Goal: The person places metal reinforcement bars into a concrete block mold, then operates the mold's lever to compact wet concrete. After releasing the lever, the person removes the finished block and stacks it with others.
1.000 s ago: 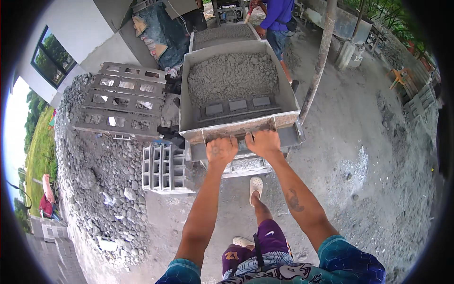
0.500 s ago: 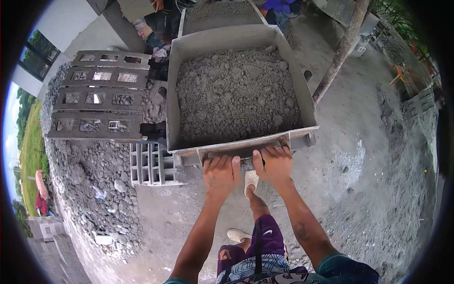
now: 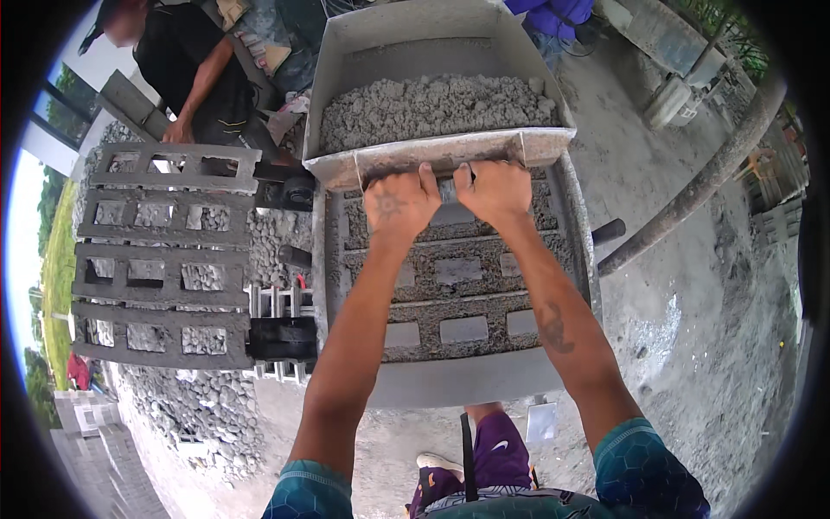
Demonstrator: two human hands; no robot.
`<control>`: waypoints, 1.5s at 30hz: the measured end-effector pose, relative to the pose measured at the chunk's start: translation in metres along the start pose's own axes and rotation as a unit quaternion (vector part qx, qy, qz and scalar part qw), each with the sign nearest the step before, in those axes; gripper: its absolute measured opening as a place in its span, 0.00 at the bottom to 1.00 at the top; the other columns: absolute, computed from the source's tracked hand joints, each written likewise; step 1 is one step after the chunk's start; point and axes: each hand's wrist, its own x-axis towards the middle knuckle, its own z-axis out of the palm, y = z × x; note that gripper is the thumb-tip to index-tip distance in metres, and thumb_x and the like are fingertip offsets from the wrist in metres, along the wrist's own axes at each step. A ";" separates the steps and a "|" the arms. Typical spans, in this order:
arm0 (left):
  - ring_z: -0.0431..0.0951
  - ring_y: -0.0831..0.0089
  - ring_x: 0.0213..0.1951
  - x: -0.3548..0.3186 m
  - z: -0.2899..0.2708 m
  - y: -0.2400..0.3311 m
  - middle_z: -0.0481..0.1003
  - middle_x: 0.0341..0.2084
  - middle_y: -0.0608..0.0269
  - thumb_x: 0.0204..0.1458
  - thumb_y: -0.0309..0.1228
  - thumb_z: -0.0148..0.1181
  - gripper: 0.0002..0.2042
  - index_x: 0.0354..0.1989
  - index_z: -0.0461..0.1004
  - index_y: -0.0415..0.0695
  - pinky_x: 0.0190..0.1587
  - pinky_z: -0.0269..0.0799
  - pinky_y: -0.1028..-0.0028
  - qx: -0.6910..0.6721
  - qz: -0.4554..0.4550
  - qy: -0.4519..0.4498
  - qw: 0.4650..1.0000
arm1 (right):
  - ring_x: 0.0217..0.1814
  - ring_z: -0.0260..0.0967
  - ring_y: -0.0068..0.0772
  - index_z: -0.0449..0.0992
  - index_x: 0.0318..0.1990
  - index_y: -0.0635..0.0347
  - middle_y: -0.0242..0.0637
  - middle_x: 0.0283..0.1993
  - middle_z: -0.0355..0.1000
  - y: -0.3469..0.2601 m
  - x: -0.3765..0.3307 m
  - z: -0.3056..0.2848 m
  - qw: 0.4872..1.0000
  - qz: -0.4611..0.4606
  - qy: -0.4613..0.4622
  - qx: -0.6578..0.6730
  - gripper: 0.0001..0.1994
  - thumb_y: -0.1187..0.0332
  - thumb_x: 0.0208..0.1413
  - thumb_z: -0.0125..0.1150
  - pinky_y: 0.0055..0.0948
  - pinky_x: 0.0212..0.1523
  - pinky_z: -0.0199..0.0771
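A grey metal box (image 3: 549,145) holds crumbly damp concrete mix (image 3: 441,108), heaped toward its near wall. Across that wall's outer side runs a handle bar (image 3: 447,190). Both my hands are closed over this bar, my left hand (image 3: 400,205) near its left end and my right hand (image 3: 497,195) near its right end, knuckles up and thumbs close together. Below my wrists lies a block mould (image 3: 467,376), its slots filled with mix around rows of smooth rectangular cores (image 3: 463,329). My forearms cover parts of the mould's sides.
Left of the mould, several hollow concrete blocks (image 3: 130,292) lie in a row. Behind them a co-worker in black (image 3: 186,73) bends with a hand near the farthest block. Gravel (image 3: 203,411) is heaped at lower left. A slanted post (image 3: 692,203) stands on the right, and a purple cloth (image 3: 553,16) lies beyond.
The box has slid away from me with both hands on its bar, uncovering the filled mould. The mix inside now sits heaped nearer its front wall. A co-worker has come into view at left.
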 end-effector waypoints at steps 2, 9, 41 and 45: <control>0.87 0.48 0.39 0.006 -0.007 -0.003 0.84 0.33 0.41 0.67 0.46 0.46 0.27 0.32 0.86 0.38 0.51 0.80 0.56 0.007 -0.007 -0.075 0.997 | 0.32 0.82 0.52 0.87 0.32 0.61 0.48 0.30 0.83 0.002 0.005 0.002 0.997 0.016 -0.074 0.014 0.26 0.49 0.63 0.49 0.47 0.42 0.83; 0.85 0.42 0.44 -0.076 -0.024 -0.013 0.84 0.38 0.37 0.67 0.48 0.42 0.29 0.36 0.87 0.36 0.58 0.76 0.49 0.008 0.023 -0.132 0.991 | 0.42 0.85 0.54 0.89 0.38 0.61 0.52 0.38 0.84 -0.014 -0.077 -0.038 0.985 0.026 -0.167 0.027 0.28 0.47 0.64 0.48 0.48 0.50 0.84; 0.86 0.48 0.27 -0.322 -0.055 -0.005 0.83 0.24 0.46 0.63 0.44 0.53 0.24 0.23 0.85 0.41 0.41 0.84 0.53 -0.016 0.034 0.005 0.999 | 0.33 0.82 0.53 0.87 0.32 0.55 0.49 0.33 0.83 -0.046 -0.315 -0.089 0.997 0.035 -0.062 0.014 0.20 0.52 0.60 0.55 0.47 0.50 0.82; 0.86 0.47 0.29 -0.325 -0.063 -0.006 0.84 0.25 0.45 0.64 0.44 0.52 0.24 0.24 0.86 0.41 0.41 0.84 0.53 -0.021 0.015 -0.042 0.999 | 0.32 0.82 0.52 0.85 0.28 0.58 0.47 0.31 0.83 -0.045 -0.323 -0.084 0.999 -0.013 0.003 0.043 0.20 0.54 0.62 0.55 0.47 0.52 0.81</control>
